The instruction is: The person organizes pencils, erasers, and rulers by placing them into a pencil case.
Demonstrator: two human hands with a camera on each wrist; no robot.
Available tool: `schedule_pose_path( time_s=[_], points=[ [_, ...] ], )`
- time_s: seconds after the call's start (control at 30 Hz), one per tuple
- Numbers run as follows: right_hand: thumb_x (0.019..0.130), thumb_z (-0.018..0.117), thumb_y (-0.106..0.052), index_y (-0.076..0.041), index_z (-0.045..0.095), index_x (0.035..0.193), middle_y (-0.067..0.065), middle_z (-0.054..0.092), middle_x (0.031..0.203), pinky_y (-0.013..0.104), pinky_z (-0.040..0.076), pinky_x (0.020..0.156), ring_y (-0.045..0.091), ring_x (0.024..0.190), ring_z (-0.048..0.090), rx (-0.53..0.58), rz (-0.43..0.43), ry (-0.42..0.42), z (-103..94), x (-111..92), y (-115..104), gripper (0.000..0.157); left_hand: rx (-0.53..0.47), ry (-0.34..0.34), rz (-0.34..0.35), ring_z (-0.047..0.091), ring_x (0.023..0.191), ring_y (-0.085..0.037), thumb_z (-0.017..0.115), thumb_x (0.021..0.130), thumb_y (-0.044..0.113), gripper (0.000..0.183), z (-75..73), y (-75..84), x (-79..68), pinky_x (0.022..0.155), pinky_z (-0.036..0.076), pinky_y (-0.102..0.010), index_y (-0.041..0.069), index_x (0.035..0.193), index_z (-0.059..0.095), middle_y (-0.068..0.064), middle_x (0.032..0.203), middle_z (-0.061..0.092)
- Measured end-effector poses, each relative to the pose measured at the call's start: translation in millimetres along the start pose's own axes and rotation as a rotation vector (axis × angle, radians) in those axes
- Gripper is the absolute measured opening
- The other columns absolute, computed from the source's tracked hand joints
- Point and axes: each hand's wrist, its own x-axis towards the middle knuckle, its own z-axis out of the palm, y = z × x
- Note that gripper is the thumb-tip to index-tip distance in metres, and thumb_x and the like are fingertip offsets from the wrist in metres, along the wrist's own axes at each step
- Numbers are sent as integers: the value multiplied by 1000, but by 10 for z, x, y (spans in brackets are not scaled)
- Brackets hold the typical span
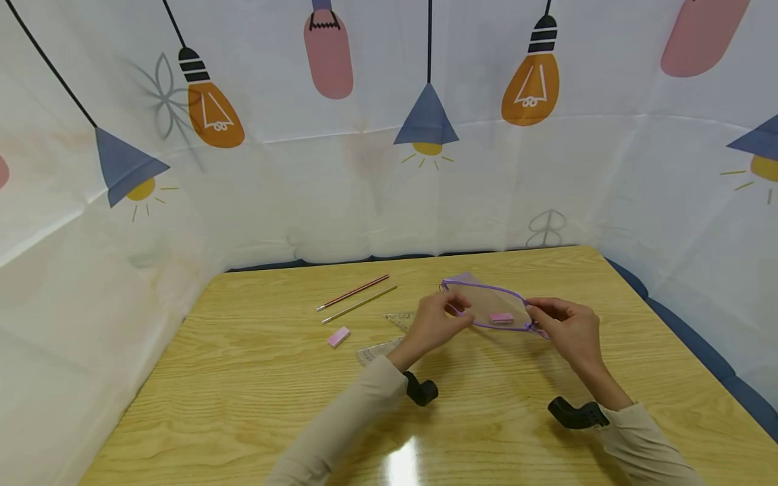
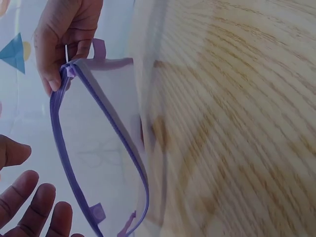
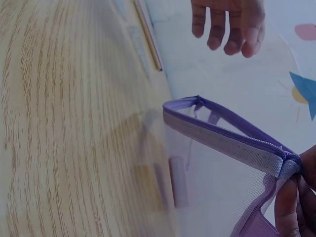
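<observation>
A see-through mesh zip pouch with purple trim stands with its mouth spread apart. Inside it is a pink eraser, also visible through the mesh in the right wrist view. My right hand pinches the pouch's right end, at the zipper's corner, between thumb and fingers. At the pouch's other end is my left hand, holding nothing. In the left wrist view its relaxed fingers are apart from the purple zipper edge.
Left of the pouch lie a red pencil, a gold pencil and another pink eraser. A clear set square and a clear protractor lie partly behind my left arm. Printed white cloth hangs behind the wooden table.
</observation>
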Motion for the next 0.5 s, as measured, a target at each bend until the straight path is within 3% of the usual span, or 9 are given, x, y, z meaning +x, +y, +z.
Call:
schedule_pose_path(
  time_s=[0.13,0.37,0.5],
  points=[
    [88,71,-6,5,73,102,16,71,87,21,50,53,5,67,64,7,-2,0,-15,-28,-158,18,22,-4,43,63,87,-22,67,87,11,14,-65,30,-25,74,48,-21,2,98,68,-5,93,65],
    [88,70,-2,11,71,100,18,70,84,21,50,53,7,66,65,36,-28,-10,-53,-72,-393,18,130,10,144,61,85,-19,69,86,7,11,-168,49,-85,75,49,-21,5,96,67,-5,91,63],
    [88,70,-2,10,71,100,19,70,84,21,50,52,7,65,64,12,-26,-6,-52,-80,-427,17,173,-2,151,59,86,-17,69,87,10,11,-216,54,-129,76,49,-23,6,96,67,-8,93,63]
  ],
)
